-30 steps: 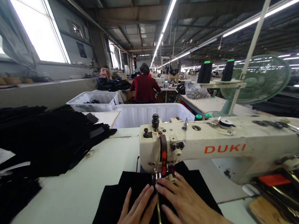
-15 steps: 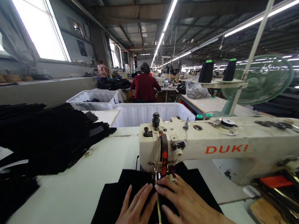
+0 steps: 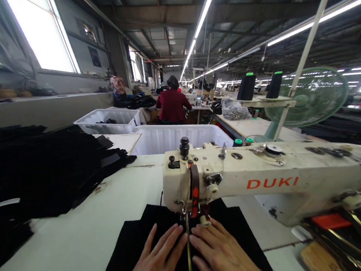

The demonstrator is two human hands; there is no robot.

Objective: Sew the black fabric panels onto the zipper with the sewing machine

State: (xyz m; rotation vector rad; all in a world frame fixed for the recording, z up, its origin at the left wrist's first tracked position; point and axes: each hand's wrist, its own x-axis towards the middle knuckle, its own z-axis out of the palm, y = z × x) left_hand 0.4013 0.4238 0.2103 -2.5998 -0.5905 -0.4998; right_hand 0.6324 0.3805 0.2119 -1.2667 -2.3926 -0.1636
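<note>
Pressing black fabric (image 3: 136, 245) flat on the white table (image 3: 76, 241), both hands' grip released.

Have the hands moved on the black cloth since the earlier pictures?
Cannot tell: both hands, left hand and right hand, lie flat beside the needle as before.

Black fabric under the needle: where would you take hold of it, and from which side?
The black fabric lies flat on the table, so there is no raised part to pinch. Probably best: palms flat on top from the near edge, one each side of the seam line, as the left hand and right hand rest now. The sewing machine blocks the far and right sides.
</note>
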